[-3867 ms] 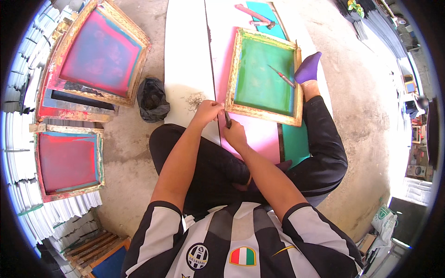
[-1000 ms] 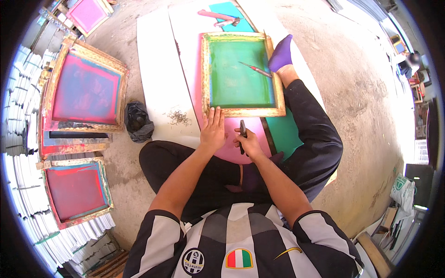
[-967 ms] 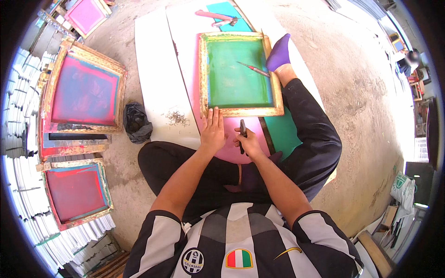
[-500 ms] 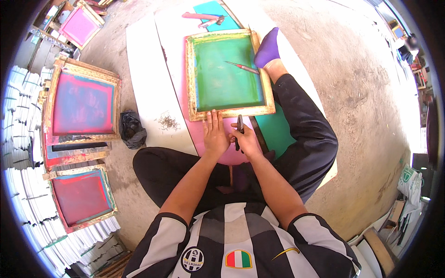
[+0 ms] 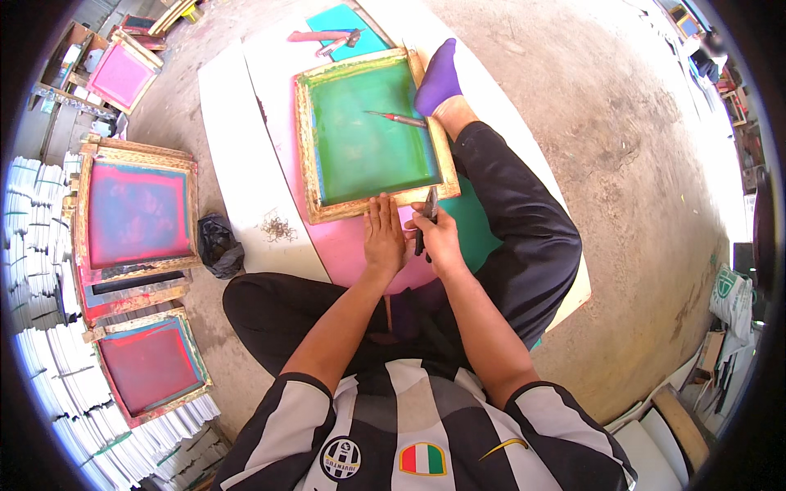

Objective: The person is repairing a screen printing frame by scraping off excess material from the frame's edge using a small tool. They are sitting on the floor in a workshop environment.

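Note:
A wooden-framed printing screen [image 5: 352, 211] with green-stained mesh lies in front of me. My left hand [image 5: 382, 239] rests flat with fingers stretched out, their tips on the near rail of the screen. Just right of it, my right hand [image 5: 443, 239] is closed round dark-handled pliers [image 5: 431, 201]. The pliers' jaws point away from me, at the near rail close to its right end; whether they grip anything there is too small to tell. Across the mesh lies a slim pointed tool [image 5: 401, 119] with a red and grey handle, next to my purple-socked foot [image 5: 438, 78].
Beyond the screen lies a red-handled hammer [image 5: 319, 36] on a teal sheet [image 5: 372, 45]. Small thin bits [image 5: 276, 227] are heaped on the white board [image 5: 233, 147]. A black plastic bag [image 5: 219, 245], several stained screens [image 5: 139, 204] and paper stacks [image 5: 33, 286] stand at left.
The view has shifted, so the surroundings sit farther left. Along the screen's near rail, both hands have moved right. The pliers have gone slightly forward, still in my right hand.

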